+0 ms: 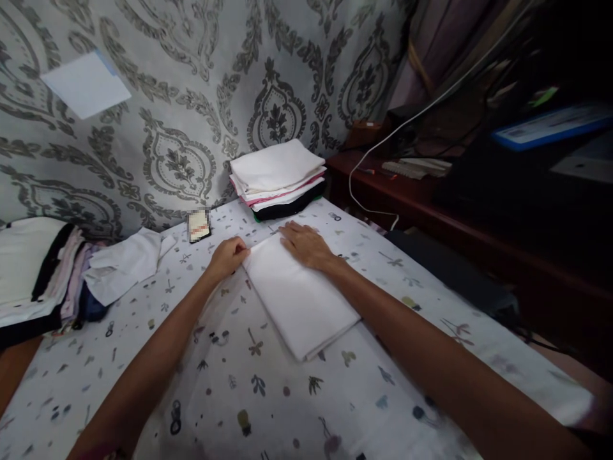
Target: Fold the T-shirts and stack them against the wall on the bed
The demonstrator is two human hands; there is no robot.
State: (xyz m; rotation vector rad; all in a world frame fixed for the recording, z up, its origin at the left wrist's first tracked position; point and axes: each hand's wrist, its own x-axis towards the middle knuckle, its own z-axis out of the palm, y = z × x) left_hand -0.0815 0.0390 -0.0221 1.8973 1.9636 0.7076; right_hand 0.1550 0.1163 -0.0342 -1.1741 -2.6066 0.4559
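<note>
White cloth [301,297] on the printed sheet [287,409], looks nearly folded from where I'm standing. Left hand [230,257] pinches its far-left corner, right hand [305,245] lies flat by the far edge, not gripping. Rumpled white piece [128,260] at left looks unfolded; far stack [278,169] seems done.

we see smooth matt fabric in the folded cloth [299,294], matt fabric in the bedsheet [215,390], slightly glossy wood in the desk [407,195]
</note>
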